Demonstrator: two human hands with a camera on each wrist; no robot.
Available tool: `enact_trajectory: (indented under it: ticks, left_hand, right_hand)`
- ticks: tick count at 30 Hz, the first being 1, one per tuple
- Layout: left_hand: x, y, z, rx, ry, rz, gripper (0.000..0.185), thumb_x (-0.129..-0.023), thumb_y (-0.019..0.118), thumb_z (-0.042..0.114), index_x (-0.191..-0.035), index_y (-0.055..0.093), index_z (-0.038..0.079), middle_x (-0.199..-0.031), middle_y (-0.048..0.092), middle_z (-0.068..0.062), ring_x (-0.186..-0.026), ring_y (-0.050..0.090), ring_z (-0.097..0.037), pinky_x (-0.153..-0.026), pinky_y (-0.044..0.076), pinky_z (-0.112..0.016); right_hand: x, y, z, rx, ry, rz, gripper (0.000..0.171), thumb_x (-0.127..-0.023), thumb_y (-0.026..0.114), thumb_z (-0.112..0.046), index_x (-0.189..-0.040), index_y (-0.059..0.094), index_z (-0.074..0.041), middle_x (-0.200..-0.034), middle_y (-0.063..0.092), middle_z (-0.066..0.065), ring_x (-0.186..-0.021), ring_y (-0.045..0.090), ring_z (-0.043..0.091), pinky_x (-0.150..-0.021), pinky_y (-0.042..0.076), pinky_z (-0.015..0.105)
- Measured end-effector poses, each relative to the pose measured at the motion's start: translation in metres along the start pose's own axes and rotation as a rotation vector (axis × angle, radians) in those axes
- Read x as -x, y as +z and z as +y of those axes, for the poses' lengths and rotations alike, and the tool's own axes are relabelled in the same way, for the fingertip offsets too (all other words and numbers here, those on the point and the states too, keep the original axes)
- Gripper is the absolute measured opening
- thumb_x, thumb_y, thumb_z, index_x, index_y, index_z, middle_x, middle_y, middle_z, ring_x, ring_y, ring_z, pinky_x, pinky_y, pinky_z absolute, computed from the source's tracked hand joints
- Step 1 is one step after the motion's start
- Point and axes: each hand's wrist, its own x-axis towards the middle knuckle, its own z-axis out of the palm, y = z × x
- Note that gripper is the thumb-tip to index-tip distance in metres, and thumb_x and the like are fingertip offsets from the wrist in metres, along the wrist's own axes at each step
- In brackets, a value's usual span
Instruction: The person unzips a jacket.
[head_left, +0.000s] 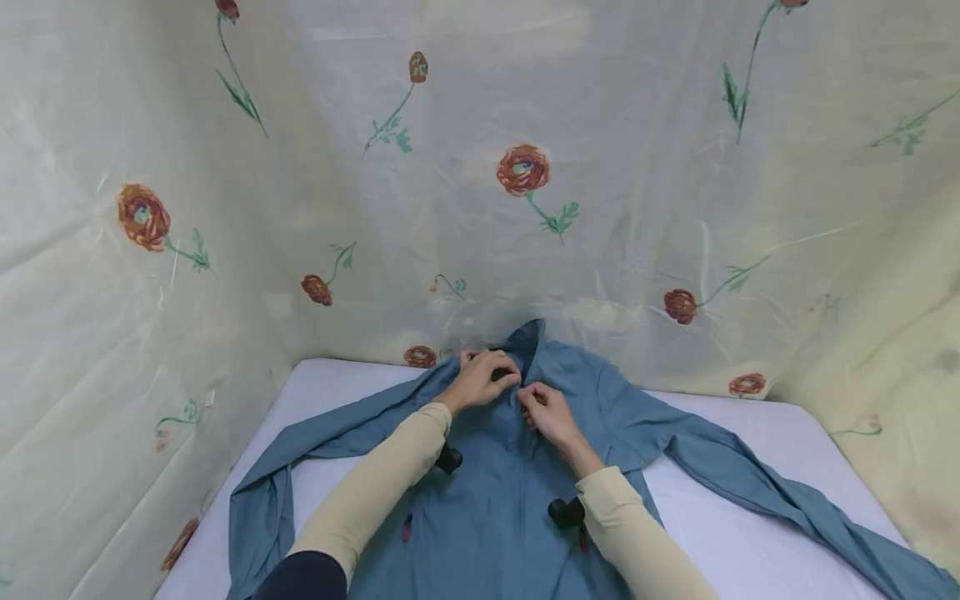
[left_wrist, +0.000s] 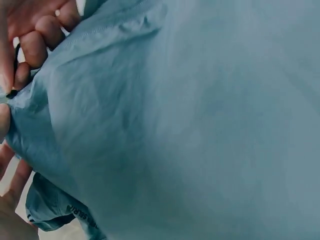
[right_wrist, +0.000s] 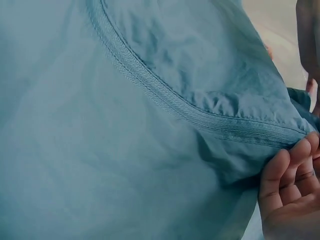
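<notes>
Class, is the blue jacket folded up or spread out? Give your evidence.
Spread out: the blue jacket lies across the white tabletop, its sleeves reaching out to both sides.

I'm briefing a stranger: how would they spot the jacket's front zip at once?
On a pale table lies a blue jacket. Its front zip runs down the middle, below the raised collar. It is blue and central, unlike the red tabs on either side.

The jacket (head_left: 487, 475) is blue, the backdrop (head_left: 465, 200) orange-flowered.
</notes>
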Motion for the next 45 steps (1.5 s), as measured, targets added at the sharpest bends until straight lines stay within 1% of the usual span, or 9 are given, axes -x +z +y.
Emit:
enact_trajectory:
  ticks: [4, 10, 15, 19, 23, 31, 35, 40, 45]
  left_hand:
    - [0.002, 0.001, -0.001, 0.104, -0.077, 0.048, 0.015, -0.092, 0.059, 0.034, -0.094, 0.071, 0.024, -0.098, 0.065, 0.006, -0.096, 0.058, -0.016, -0.101, 0.022, -0.049]
    - [0.008, 0.01, -0.004, 0.219, -0.141, 0.127, 0.019, -0.091, 0.06, 0.036, -0.097, 0.073, 0.022, -0.097, 0.067, 0.003, -0.094, 0.059, -0.017, -0.096, 0.025, -0.045]
    - [0.008, 0.012, -0.007, 0.282, -0.193, 0.217, 0.019, -0.09, 0.063, 0.034, -0.097, 0.074, 0.02, -0.096, 0.068, 0.002, -0.09, 0.06, -0.018, -0.101, 0.028, -0.046]
    - [0.008, 0.013, -0.008, 0.279, -0.205, 0.238, 0.019, -0.089, 0.064, 0.033, -0.097, 0.074, 0.019, -0.092, 0.067, 0.001, -0.086, 0.06, -0.018, -0.101, 0.029, -0.049]
    - [0.007, 0.014, -0.009, 0.248, -0.217, 0.252, 0.016, -0.089, 0.064, 0.033, -0.095, 0.074, 0.023, -0.091, 0.067, 0.002, -0.086, 0.06, -0.018, -0.098, 0.027, -0.05]
    - [0.002, 0.012, -0.007, 0.218, -0.251, 0.291, 0.016, -0.089, 0.064, 0.031, -0.096, 0.074, 0.021, -0.094, 0.068, 0.0, -0.09, 0.061, -0.021, -0.103, 0.025, -0.051]
    - [0.001, 0.01, -0.006, 0.208, -0.265, 0.305, 0.015, -0.089, 0.065, 0.03, -0.095, 0.074, 0.02, -0.093, 0.067, -0.001, -0.088, 0.06, -0.021, -0.101, 0.025, -0.051]
    - [0.001, 0.008, -0.006, 0.201, -0.286, 0.308, 0.015, -0.089, 0.065, 0.03, -0.095, 0.075, 0.02, -0.093, 0.067, -0.002, -0.089, 0.061, -0.022, -0.102, 0.025, -0.052]
    - [0.0, 0.005, -0.007, 0.197, -0.286, 0.31, 0.016, -0.09, 0.064, 0.029, -0.095, 0.075, 0.019, -0.093, 0.068, -0.003, -0.09, 0.061, -0.023, -0.105, 0.024, -0.055]
  right_hand:
    - [0.003, 0.0, -0.002, 0.031, 0.021, -0.017, 0.026, -0.1, 0.048, -0.025, -0.097, 0.062, -0.003, -0.071, 0.054, 0.003, -0.06, 0.05, 0.013, -0.058, 0.045, 0.027]
    - [0.01, 0.003, 0.0, 0.029, 0.048, -0.008, 0.026, -0.1, 0.048, -0.025, -0.095, 0.062, -0.004, -0.07, 0.054, 0.003, -0.06, 0.049, 0.014, -0.058, 0.045, 0.027]
    - [0.015, 0.004, 0.001, 0.029, 0.065, 0.004, 0.025, -0.099, 0.05, -0.025, -0.094, 0.063, -0.004, -0.07, 0.055, 0.004, -0.06, 0.049, 0.013, -0.058, 0.045, 0.027]
    - [0.02, 0.005, 0.004, 0.046, 0.071, 0.004, 0.025, -0.099, 0.05, -0.024, -0.094, 0.064, -0.003, -0.07, 0.057, 0.005, -0.059, 0.05, 0.013, -0.058, 0.045, 0.028]
    - [0.027, 0.006, 0.006, 0.035, 0.066, 0.011, 0.025, -0.099, 0.051, -0.022, -0.092, 0.063, -0.001, -0.068, 0.057, 0.006, -0.057, 0.05, 0.012, -0.056, 0.045, 0.028]
    - [0.039, 0.007, 0.005, 0.0, 0.083, 0.022, 0.024, -0.098, 0.052, -0.023, -0.09, 0.063, -0.002, -0.068, 0.058, 0.006, -0.059, 0.05, 0.014, -0.057, 0.045, 0.028]
    - [0.045, 0.007, 0.004, -0.019, 0.079, 0.015, 0.024, -0.098, 0.053, -0.022, -0.089, 0.063, -0.001, -0.067, 0.055, 0.005, -0.058, 0.048, 0.014, -0.057, 0.044, 0.029]
    - [0.054, 0.008, 0.003, -0.043, 0.071, 0.004, 0.023, -0.097, 0.054, -0.02, -0.088, 0.062, -0.001, -0.066, 0.055, 0.005, -0.057, 0.047, 0.014, -0.056, 0.044, 0.028]
    - [0.062, 0.011, 0.001, -0.058, 0.073, 0.003, 0.023, -0.097, 0.053, -0.02, -0.089, 0.062, 0.0, -0.065, 0.054, 0.005, -0.057, 0.047, 0.014, -0.055, 0.044, 0.029]
